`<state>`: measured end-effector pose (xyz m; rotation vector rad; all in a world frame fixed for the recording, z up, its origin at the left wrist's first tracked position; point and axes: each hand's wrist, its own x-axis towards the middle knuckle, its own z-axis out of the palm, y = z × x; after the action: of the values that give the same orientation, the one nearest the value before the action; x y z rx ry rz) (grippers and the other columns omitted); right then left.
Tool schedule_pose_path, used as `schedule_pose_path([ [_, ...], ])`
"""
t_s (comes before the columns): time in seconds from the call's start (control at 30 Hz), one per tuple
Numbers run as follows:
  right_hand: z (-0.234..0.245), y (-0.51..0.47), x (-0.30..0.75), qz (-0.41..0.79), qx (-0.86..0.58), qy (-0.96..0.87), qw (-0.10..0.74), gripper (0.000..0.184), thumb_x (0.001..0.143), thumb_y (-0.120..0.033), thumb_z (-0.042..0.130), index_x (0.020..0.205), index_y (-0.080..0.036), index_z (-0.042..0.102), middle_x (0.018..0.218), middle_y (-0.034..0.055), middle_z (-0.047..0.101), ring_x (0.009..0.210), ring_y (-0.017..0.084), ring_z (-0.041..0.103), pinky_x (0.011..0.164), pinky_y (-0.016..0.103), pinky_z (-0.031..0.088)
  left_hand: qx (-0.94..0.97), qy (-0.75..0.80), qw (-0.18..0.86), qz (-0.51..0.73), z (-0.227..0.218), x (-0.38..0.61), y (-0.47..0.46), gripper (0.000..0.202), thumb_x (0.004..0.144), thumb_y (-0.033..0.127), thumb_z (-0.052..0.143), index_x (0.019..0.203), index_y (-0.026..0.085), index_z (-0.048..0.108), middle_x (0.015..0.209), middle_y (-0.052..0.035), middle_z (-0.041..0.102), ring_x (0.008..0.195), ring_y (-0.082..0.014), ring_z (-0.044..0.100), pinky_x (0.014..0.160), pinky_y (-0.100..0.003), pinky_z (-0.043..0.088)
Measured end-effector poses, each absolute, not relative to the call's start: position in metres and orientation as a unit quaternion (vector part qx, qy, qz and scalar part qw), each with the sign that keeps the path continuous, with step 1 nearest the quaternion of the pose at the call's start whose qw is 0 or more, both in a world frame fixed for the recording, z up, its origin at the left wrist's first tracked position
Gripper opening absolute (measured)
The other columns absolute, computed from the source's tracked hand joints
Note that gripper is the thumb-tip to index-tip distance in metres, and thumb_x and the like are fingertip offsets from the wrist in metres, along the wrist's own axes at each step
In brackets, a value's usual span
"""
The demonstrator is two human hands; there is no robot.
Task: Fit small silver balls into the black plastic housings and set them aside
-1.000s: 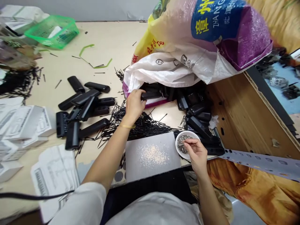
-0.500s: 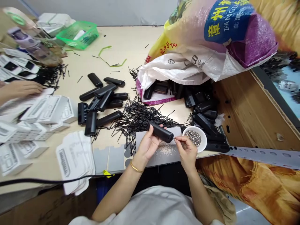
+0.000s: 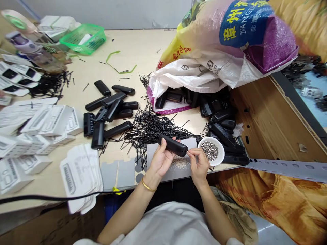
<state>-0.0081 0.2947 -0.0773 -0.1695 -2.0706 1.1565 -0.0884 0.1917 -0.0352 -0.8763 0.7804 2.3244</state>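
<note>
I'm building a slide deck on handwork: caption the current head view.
Left hand holding a black casing, right hand pinched at one end, beside a white bowl of small metal pieces.

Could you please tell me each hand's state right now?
Left hand: holding a black plastic piece.
Right hand: pinched closed at that piece's end; anything held is too small to tell.

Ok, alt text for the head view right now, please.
The left hand holds a black case above a grey sheet, the right hand at its end. A white bowl of small metal parts sits beside the right hand; loose black rods and a printed sack lie beyond.
</note>
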Motion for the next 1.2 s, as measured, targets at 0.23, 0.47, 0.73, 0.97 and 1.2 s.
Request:
schedule_pose_path([
  [0.23,-0.069,0.3,-0.001,0.491,-0.052,-0.787,0.37,0.007,0.093,-0.013,0.052,0.093,-0.013,0.059,0.088,0.0041,0.06,0.085,0.011,0.057,0.081,0.026,0.046,-0.065,0.504,0.147,0.848,-0.032,-0.068,0.171,0.017,0.091,0.033,0.053,0.104,0.022,0.055,0.102,-0.0064,0.068,0.099,-0.0229,0.066,0.095,-0.045,0.05],
  [0.47,-0.084,0.377,0.012,0.23,-0.127,-0.933,0.246,0.03,0.1,-0.032,0.039,0.095,-0.013,0.062,0.093,0.0076,0.061,0.089,0.017,0.054,0.082,0.03,0.042,0.126,0.792,0.036,0.596,-0.061,-0.122,0.167,0.039,0.077,0.034,0.065,0.111,0.016,0.057,0.1,-0.0164,0.067,0.091,-0.0312,0.065,0.086,-0.049,0.049],
  [0.73,-0.115,0.386,0.005,0.153,-0.09,-0.958,0.226,0.04,0.101,-0.034,0.032,0.076,-0.015,0.057,0.076,0.0071,0.053,0.074,0.018,0.043,0.069,0.03,0.03,-0.007,0.888,-0.167,0.429,-0.03,-0.263,0.114,0.051,0.088,0.027,0.053,0.132,0.009,0.037,0.133,-0.0206,0.043,0.131,-0.036,0.035,0.109,-0.05,0.023],
  [0.97,-0.097,0.384,0.008,0.294,-0.136,-0.911,0.256,0.027,0.097,-0.029,0.043,0.086,-0.014,0.063,0.086,0.0053,0.06,0.081,0.015,0.052,0.075,0.027,0.041,0.086,0.917,-0.065,0.384,-0.061,-0.287,0.245,0.034,0.087,0.01,0.037,0.117,0.002,0.052,0.12,-0.0286,0.047,0.123,-0.0402,0.041,0.103,-0.057,0.025],
  [1.2,-0.078,0.369,0.019,0.644,-0.226,-0.702,0.206,0.028,0.086,-0.038,0.064,0.09,-0.01,0.063,0.09,0.0086,0.065,0.083,0.014,0.064,0.074,0.023,0.052,0.152,0.943,-0.012,0.297,-0.04,-0.276,0.191,0.05,0.078,-0.002,0.045,0.127,0.005,0.053,0.123,-0.0254,0.053,0.119,-0.0381,0.047,0.105,-0.054,0.028],
])
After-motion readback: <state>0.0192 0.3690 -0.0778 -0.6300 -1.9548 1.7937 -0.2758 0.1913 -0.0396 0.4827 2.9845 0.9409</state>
